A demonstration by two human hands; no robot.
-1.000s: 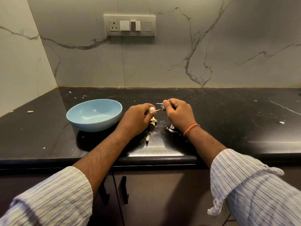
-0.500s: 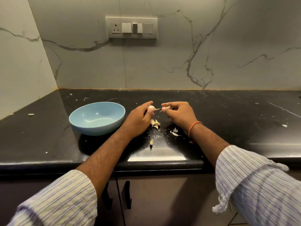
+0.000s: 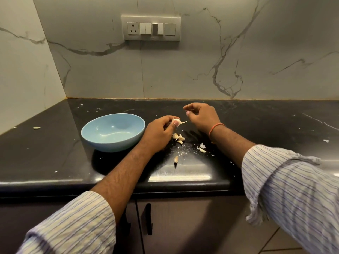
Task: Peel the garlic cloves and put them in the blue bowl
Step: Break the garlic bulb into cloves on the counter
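My left hand [image 3: 159,132] pinches a garlic clove [image 3: 177,121] between thumb and fingers, just right of the empty blue bowl [image 3: 102,142]. A thin strand of skin trails from the clove toward the right. My right hand [image 3: 201,117] is lifted a little up and to the right of the clove, fingers curled, thumb and forefinger close together; whether it holds a bit of skin I cannot make out. Three loose cloves [image 3: 178,137] lie on the black counter below the held one, and a single clove [image 3: 175,159] lies nearer the front edge.
Peeled skin scraps [image 3: 202,149] and small flakes lie right of the loose cloves. A stray clove [image 3: 36,127] sits far left on the black counter [image 3: 275,129]. A marble wall with a switch panel [image 3: 151,28] stands behind. Cabinet doors sit below the counter's front edge.
My right hand has pulled away from the clove, up and to the right. The left hand keeps holding the clove in about the same spot.
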